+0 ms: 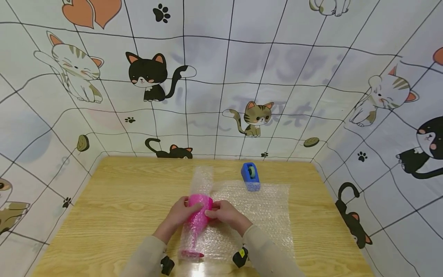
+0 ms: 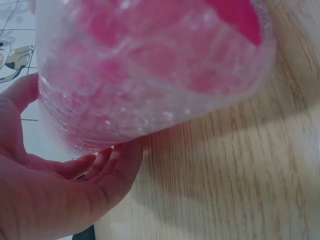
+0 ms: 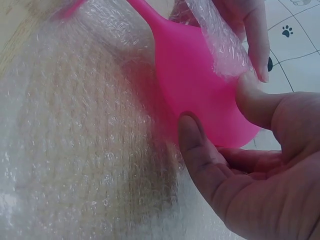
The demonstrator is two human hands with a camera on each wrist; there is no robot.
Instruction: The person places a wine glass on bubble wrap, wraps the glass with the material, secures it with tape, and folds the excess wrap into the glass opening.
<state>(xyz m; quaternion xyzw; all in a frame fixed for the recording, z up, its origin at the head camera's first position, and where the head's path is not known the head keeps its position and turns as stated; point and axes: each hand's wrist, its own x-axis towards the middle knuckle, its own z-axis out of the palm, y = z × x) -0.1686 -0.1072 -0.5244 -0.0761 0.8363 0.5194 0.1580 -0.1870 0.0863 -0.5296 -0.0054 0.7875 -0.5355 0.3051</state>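
Note:
A bright pink plastic goblet [image 1: 198, 222] lies on its side on a sheet of bubble wrap [image 1: 257, 219], its bowl away from me and its foot near the front. Part of the sheet is folded over the bowl from the left. My left hand [image 1: 180, 212] grips the wrapped bowl from the left, fingers curled under it in the left wrist view. From the right, my right hand [image 1: 226, 213] holds the bowl between thumb and fingers. The right wrist view shows the bare pink side of the goblet [image 3: 190, 75] against that hand and the film's edge [image 3: 225, 50] beside the thumb.
A blue tape dispenser [image 1: 250, 173] stands at the back, its near end under the bubble wrap's far edge. Wood-grain tabletop [image 1: 121, 200] extends on both sides. Cat-patterned cloth walls [image 1: 207, 96] enclose the table at the back and sides.

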